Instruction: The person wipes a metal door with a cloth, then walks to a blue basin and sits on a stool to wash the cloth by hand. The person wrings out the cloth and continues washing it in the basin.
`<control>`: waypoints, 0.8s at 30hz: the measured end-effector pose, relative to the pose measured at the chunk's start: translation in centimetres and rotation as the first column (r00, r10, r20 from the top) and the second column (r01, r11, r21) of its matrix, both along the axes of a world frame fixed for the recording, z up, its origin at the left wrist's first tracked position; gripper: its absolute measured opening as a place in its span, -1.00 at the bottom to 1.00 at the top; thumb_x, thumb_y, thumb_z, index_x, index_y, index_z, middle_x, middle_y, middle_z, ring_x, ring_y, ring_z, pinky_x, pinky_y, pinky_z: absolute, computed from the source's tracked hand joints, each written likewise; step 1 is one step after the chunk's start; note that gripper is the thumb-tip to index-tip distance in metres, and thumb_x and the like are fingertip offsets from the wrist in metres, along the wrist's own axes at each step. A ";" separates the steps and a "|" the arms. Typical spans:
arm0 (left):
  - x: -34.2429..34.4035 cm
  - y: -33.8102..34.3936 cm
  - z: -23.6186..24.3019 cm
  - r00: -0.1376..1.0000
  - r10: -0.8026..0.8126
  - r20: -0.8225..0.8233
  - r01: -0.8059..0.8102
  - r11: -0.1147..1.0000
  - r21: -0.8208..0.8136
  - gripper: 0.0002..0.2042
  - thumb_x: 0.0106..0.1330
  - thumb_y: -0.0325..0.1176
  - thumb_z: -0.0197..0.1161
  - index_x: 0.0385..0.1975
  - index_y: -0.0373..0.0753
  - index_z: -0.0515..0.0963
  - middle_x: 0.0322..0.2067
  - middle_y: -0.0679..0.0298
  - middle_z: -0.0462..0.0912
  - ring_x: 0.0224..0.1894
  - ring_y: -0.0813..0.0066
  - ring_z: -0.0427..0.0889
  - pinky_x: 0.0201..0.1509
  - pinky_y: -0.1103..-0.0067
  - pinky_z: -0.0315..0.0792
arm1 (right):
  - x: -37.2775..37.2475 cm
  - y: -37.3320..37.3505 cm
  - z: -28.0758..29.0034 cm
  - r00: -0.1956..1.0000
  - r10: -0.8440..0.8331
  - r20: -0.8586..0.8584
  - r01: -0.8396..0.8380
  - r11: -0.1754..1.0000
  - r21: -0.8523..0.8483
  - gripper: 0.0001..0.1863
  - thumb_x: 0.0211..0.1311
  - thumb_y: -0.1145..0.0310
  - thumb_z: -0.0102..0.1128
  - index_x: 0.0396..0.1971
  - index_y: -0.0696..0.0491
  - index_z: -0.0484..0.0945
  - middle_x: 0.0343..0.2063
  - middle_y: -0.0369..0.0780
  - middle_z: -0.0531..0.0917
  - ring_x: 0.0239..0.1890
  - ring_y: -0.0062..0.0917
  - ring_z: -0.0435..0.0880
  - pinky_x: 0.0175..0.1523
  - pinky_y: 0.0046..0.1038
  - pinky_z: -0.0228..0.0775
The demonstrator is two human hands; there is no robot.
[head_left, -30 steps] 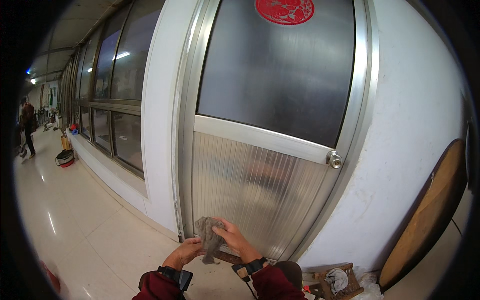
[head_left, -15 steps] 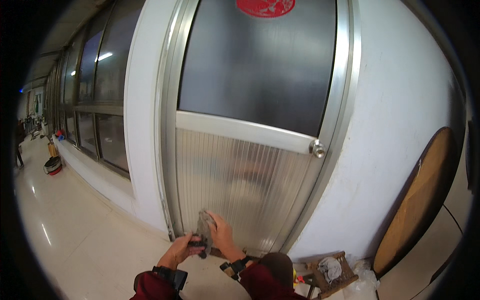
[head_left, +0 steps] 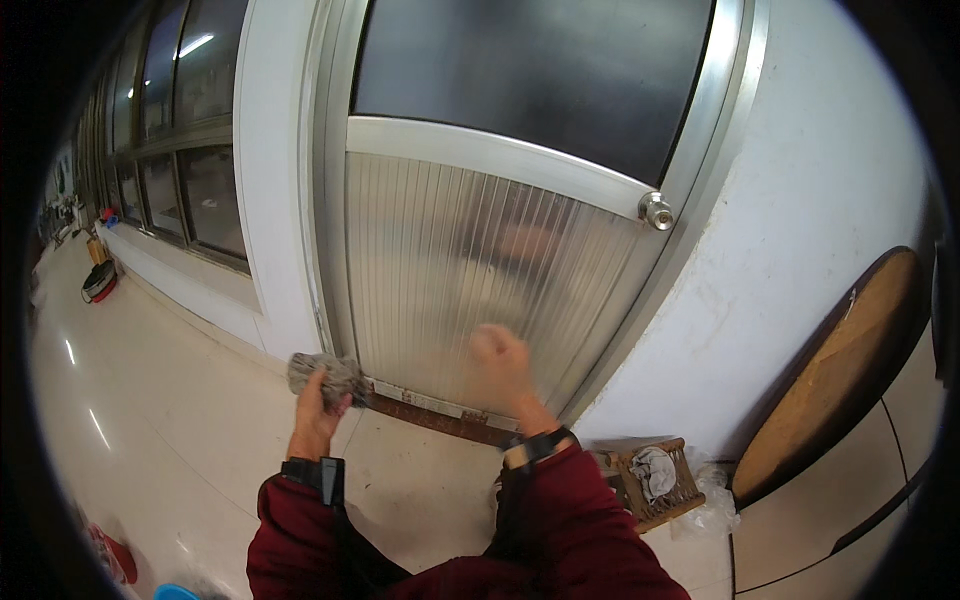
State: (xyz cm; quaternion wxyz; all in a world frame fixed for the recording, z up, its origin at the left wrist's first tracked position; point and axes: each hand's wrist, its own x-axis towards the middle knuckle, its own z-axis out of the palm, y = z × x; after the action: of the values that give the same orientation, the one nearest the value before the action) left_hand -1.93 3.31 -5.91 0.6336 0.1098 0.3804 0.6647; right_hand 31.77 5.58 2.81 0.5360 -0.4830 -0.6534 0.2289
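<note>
At left, my left hand (head_left: pixel 316 415) is holding the grey cloth (head_left: pixel 338 371), best bunched firmly; whether my blurred right hand (head_left: pixel 502 360) is gripping anything, I cannot tell.

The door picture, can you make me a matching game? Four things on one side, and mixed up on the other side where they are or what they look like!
Things:
1. rag
2. knob
3. board
4. right hand

Clues:
A. brown, leaning by the white wall
B. blurred, in front of the ribbed panel
C. grey, held in the left hand
D. silver and round

Right pairs: 1-C, 2-D, 3-A, 4-B
</note>
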 end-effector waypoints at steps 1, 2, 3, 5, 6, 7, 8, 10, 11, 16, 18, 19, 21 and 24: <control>-0.9 -0.1 -0.1 0.999 0.035 0.030 -0.036 0.999 0.030 -0.66 0.28 -0.15 0.32 -0.01 -0.10 0.50 -0.07 0.23 0.60 -0.09 0.25 0.60 -0.16 0.37 0.58 | 3.0 0.8 1.1 0.995 -0.065 -0.075 0.059 0.996 -0.072 -0.68 0.31 0.22 0.16 -0.09 0.14 0.60 -0.41 -0.21 0.68 -0.36 -0.52 0.62 -0.20 -0.44 0.45; -1.7 -0.1 -0.1 0.994 0.099 0.055 -0.100 0.995 0.010 -0.66 0.28 -0.15 0.32 -0.01 -0.09 0.50 -0.06 0.23 0.60 -0.09 0.23 0.60 -0.16 0.38 0.57 | 5.7 1.5 2.0 0.983 -0.139 -0.120 0.138 0.990 -0.013 -0.71 0.32 0.23 0.14 -0.15 0.14 0.61 -0.46 -0.27 0.66 -0.44 -0.57 0.60 -0.29 -0.47 0.44; -2.4 -0.2 0.0 0.992 0.096 0.078 -0.099 0.994 0.037 -0.66 0.28 -0.15 0.33 -0.01 -0.09 0.51 -0.06 0.24 0.60 -0.09 0.22 0.60 -0.15 0.39 0.56 | 8.6 2.1 3.1 0.962 -0.233 -0.142 0.235 0.972 -0.004 -0.73 0.33 0.26 0.13 -0.19 0.17 0.62 -0.46 -0.26 0.66 -0.45 -0.57 0.62 -0.32 -0.49 0.44; -3.2 -0.5 0.5 0.980 0.167 0.107 -0.169 0.986 0.007 -0.66 0.27 -0.16 0.33 0.00 -0.07 0.51 -0.06 0.25 0.60 -0.07 0.20 0.60 -0.14 0.39 0.55 | 13.4 2.6 4.7 0.940 -0.241 -0.242 0.251 0.968 0.014 -0.73 0.33 0.29 0.12 -0.19 0.20 0.61 -0.45 -0.24 0.68 -0.43 -0.57 0.65 -0.34 -0.51 0.44; -3.2 -0.7 0.8 0.986 0.136 0.095 -0.139 0.990 0.032 -0.66 0.28 -0.15 0.31 -0.01 -0.08 0.51 -0.08 0.25 0.61 -0.10 0.23 0.61 -0.15 0.42 0.54 | 15.4 2.9 5.6 0.935 -0.319 -0.155 0.324 0.946 0.006 -0.72 0.33 0.29 0.13 -0.18 0.22 0.61 -0.44 -0.22 0.68 -0.43 -0.56 0.66 -0.33 -0.51 0.45; -2.8 -0.9 1.1 0.987 0.142 0.075 -0.144 0.989 0.019 -0.67 0.29 -0.13 0.29 -0.01 -0.09 0.51 -0.10 0.26 0.62 -0.13 0.26 0.62 -0.16 0.44 0.52 | 16.7 3.2 6.2 0.914 -0.398 -0.084 0.399 0.917 -0.007 -0.71 0.33 0.29 0.13 -0.17 0.23 0.60 -0.43 -0.21 0.69 -0.42 -0.55 0.67 -0.32 -0.51 0.46; -2.4 -1.1 1.4 0.987 0.149 0.061 -0.149 0.989 -0.003 -0.67 0.30 -0.12 0.28 -0.02 -0.10 0.51 -0.12 0.26 0.63 -0.16 0.29 0.62 -0.16 0.47 0.51 | 17.5 3.4 6.5 0.926 -0.375 -0.041 0.377 0.924 0.066 -0.72 0.33 0.30 0.14 -0.17 0.23 0.60 -0.42 -0.20 0.69 -0.41 -0.55 0.67 -0.31 -0.50 0.47; -1.2 -1.6 2.2 1.000 0.009 0.018 -0.010 0.999 0.047 -0.62 0.28 -0.13 0.32 0.03 -0.11 0.49 -0.08 0.24 0.62 -0.12 0.26 0.63 -0.08 0.37 0.55 | 17.3 3.3 6.2 0.915 -0.401 -0.043 0.403 0.911 0.089 -0.73 0.33 0.31 0.14 -0.16 0.21 0.60 -0.40 -0.19 0.70 -0.39 -0.54 0.68 -0.28 -0.48 0.48; -0.3 -1.6 2.5 0.998 -0.058 -0.019 0.059 0.997 0.057 -0.62 0.28 -0.14 0.32 0.04 -0.12 0.48 -0.07 0.23 0.62 -0.10 0.25 0.63 -0.05 0.34 0.56 | 16.5 3.1 5.5 0.949 -0.316 0.005 0.315 0.946 0.077 -0.73 0.32 0.32 0.14 -0.15 0.20 0.60 -0.40 -0.19 0.70 -0.37 -0.54 0.68 -0.26 -0.47 0.49; 3.5 -1.5 3.0 0.914 -0.405 0.024 0.396 0.903 0.168 -0.59 0.34 -0.20 0.29 0.12 -0.17 0.44 0.06 0.15 0.59 0.05 0.18 0.61 0.09 0.23 0.55 | 7.6 2.0 0.1 0.985 0.005 0.175 0.006 0.998 -0.063 -0.75 0.32 0.37 0.18 -0.07 0.14 0.58 -0.33 -0.20 0.70 -0.30 -0.50 0.68 -0.26 -0.44 0.50; 4.1 -1.2 3.0 0.917 -0.399 -0.005 0.393 0.902 0.181 -0.59 0.37 -0.20 0.25 0.15 -0.18 0.42 0.10 0.13 0.57 0.09 0.14 0.59 0.12 0.20 0.53 | 5.5 2.1 -0.6 0.983 0.003 0.181 -0.002 1.000 -0.006 -0.74 0.30 0.38 0.20 -0.06 0.15 0.58 -0.30 -0.16 0.70 -0.26 -0.41 0.69 -0.18 -0.40 0.51; 4.3 -1.0 3.0 0.919 -0.393 -0.020 0.389 0.901 0.189 -0.59 0.37 -0.19 0.24 0.15 -0.18 0.42 0.10 0.13 0.57 0.09 0.13 0.59 0.13 0.20 0.52 | 5.2 2.3 -0.4 0.968 -0.102 0.227 0.096 0.995 0.039 -0.72 0.29 0.38 0.19 -0.03 0.14 0.56 -0.26 -0.13 0.68 -0.23 -0.35 0.68 -0.13 -0.35 0.50; 4.4 -0.9 3.1 0.932 -0.360 0.026 0.353 0.924 0.145 -0.57 0.38 -0.19 0.23 0.17 -0.22 0.40 0.10 0.08 0.56 0.11 0.06 0.57 0.14 0.21 0.51 | 6.2 3.0 1.1 0.916 -0.283 0.284 0.254 0.958 0.136 -0.67 0.27 0.38 0.18 0.03 0.11 0.53 -0.18 -0.09 0.65 -0.17 -0.24 0.65 -0.04 -0.25 0.48; 3.7 -1.4 3.7 0.939 -0.332 0.090 0.311 0.931 0.191 -0.53 0.36 -0.18 0.26 0.19 -0.25 0.38 0.11 0.04 0.54 0.12 -0.01 0.55 0.13 0.22 0.51 | 10.2 4.4 4.5 0.772 -0.605 0.193 0.473 0.750 0.462 -0.53 0.27 0.43 0.16 0.20 0.00 0.43 -0.04 -0.03 0.55 -0.02 -0.15 0.56 0.04 -0.19 0.44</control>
State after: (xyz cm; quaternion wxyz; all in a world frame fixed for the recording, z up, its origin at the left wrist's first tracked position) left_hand 1.80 1.94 -2.22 0.7439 0.1851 0.2587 0.5878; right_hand 41.97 9.97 7.29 0.5463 -0.5682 -0.5951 -0.1563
